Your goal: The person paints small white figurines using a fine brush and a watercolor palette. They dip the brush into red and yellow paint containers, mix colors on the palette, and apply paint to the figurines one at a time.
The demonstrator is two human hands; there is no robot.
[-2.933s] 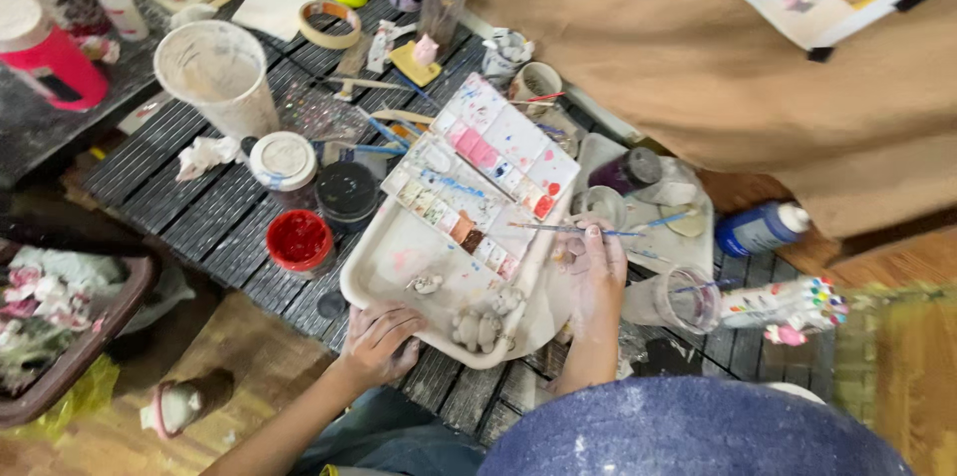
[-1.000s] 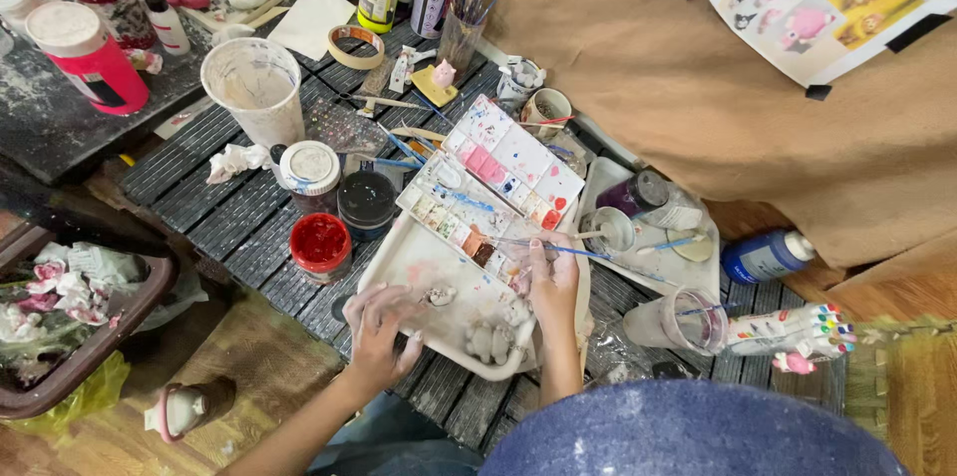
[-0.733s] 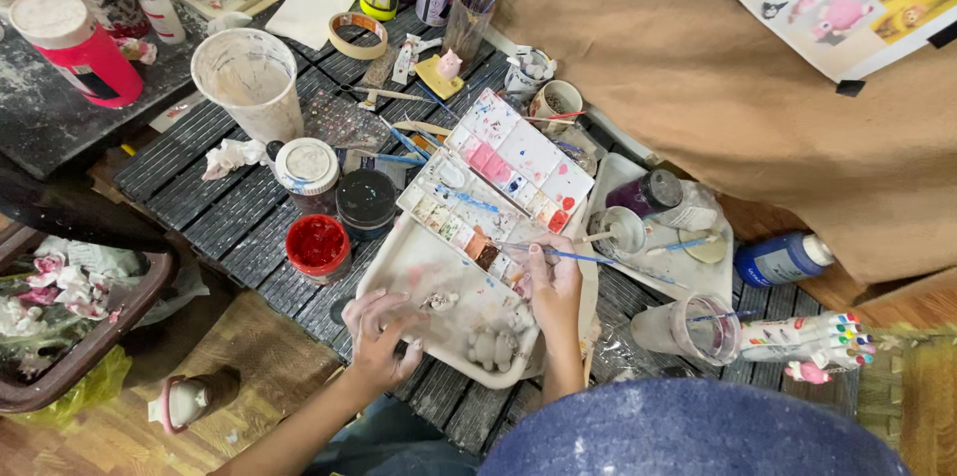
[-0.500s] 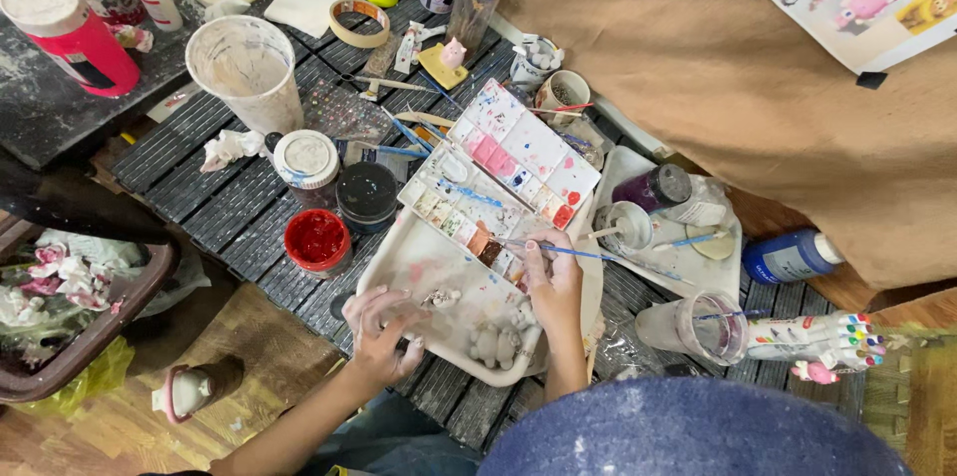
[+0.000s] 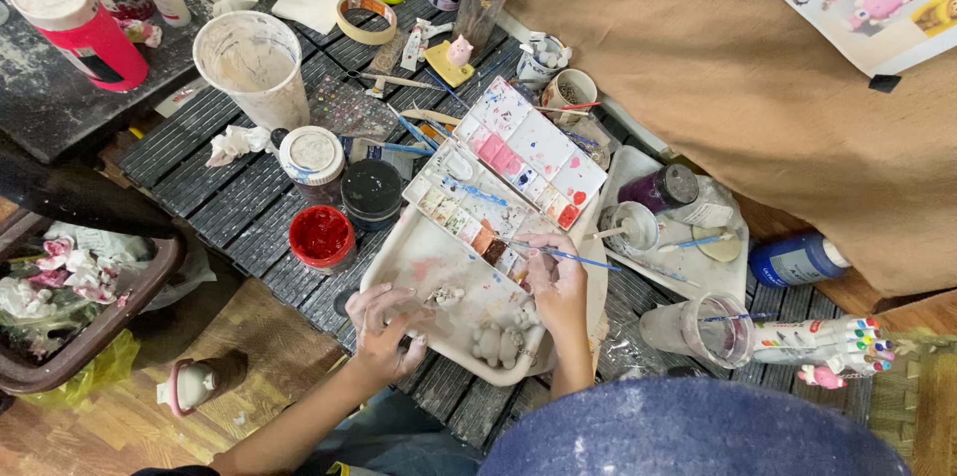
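Two hands: both at lower centre of frame, over white tray (image 5: 419, 267).
R hand (image 5: 558, 282): clenched on thin blue brush (image 5: 563, 256); brush lies approx. horizontal, tip pointing left onto paint palette (image 5: 508, 177).
L hand (image 5: 384, 326): fingers curled around small white figurine (image 5: 444, 295), pinched at tray's lower-left edge.
Palette: open hinged box w/ rows of colour wells, centre of frame, tilted diag., resting on tray's upper part.
Tray contents: further unpainted white figurines (image 5: 498, 341) near lower rim, just beside R wrist.
Red paint jar (image 5: 322, 235): lid off, left of tray, on dark slatted table (image 5: 229, 207).
Black jar (image 5: 371, 192): lid on, just above red jar.
Water cup (image 5: 698, 328): clear, lower right, brush standing inside.
White bucket (image 5: 254, 62): upper left.
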